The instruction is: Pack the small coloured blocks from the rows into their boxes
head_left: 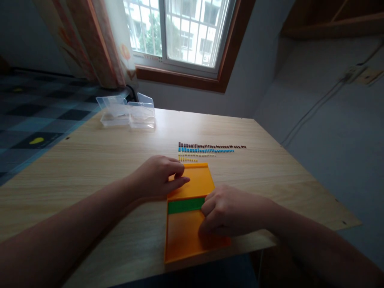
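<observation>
Head view. Left hand [157,176] at 9 o'clock of the orange tray [192,212], palm down, fingers curled, fingertips pressing on the tray's left rim near its far half; forearm running back toward 7 o'clock. Right hand [231,210] at 3 o'clock of the tray, knuckles up, fingers bent onto the tray's right edge and touching the end of the green strip [184,205]; whether pinching the strip or only resting on it, cannot tell. Forearm trailing off toward 4 o'clock.

Tray lying flat on the table [90,160], its near edge overhanging the table's front edge slightly, far edge just short of the bead rows. Green strip crossing the tray from side to side about midway, splitting it in two sections. Bare wood wide open at 9 and 10 o'clock; less room at 3 o'clock before the table's right edge.

At 12 o'clock of the tray, small pieces in rows: one brown row [211,146], one blue row [205,150], two short yellow rows [192,157]; single pieces too small to count. At 10 o'clock, well apart, two clear boxes [129,114] touching side by side, lids raised. One window [180,32] beyond, curtain [90,40] to its left.
</observation>
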Demonstrator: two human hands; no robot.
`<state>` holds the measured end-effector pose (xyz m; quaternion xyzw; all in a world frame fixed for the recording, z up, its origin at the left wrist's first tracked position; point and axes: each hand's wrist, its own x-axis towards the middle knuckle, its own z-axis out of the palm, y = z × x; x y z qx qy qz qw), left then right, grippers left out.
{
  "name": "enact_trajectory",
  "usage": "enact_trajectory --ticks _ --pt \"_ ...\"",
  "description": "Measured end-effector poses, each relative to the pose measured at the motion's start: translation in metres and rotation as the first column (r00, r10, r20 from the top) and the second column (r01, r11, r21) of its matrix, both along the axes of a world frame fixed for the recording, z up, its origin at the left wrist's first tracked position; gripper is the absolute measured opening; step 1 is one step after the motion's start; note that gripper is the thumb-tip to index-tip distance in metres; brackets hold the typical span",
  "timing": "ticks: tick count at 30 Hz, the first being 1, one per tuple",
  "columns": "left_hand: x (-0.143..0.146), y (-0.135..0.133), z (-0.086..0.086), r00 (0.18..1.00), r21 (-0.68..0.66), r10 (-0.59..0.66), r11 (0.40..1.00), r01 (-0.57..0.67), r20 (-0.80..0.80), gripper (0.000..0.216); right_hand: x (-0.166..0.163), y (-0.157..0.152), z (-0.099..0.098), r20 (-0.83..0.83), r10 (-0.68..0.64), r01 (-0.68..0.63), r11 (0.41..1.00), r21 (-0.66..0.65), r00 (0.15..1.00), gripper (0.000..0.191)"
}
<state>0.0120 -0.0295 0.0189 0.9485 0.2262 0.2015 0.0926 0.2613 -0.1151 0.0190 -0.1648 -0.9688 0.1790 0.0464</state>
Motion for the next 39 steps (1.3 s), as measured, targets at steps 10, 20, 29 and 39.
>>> enact_trajectory --ticks 10,20,29,39 --pt "0.000 -0.001 0.000 1.000 0.016 -0.010 1.000 0.010 -0.004 0.036 0.016 0.007 0.015 -0.075 -0.073 0.073 0.997 0.004 0.995 0.023" --pt "0.002 -0.005 0.001 0.999 -0.026 -0.011 1.000 0.010 -0.047 0.034 0.003 -0.004 0.011 0.013 0.042 -0.042 0.999 0.019 0.999 0.014" --pt "0.001 -0.004 0.000 0.999 -0.014 -0.035 0.999 0.035 -0.035 0.034 0.007 -0.001 0.007 -0.058 0.001 0.000 1.000 0.019 0.998 0.018" --pt "0.001 -0.004 0.000 0.998 -0.025 -0.042 0.999 0.041 -0.043 0.034 0.006 -0.001 0.008 0.004 0.023 -0.023 1.000 -0.002 1.000 0.016"
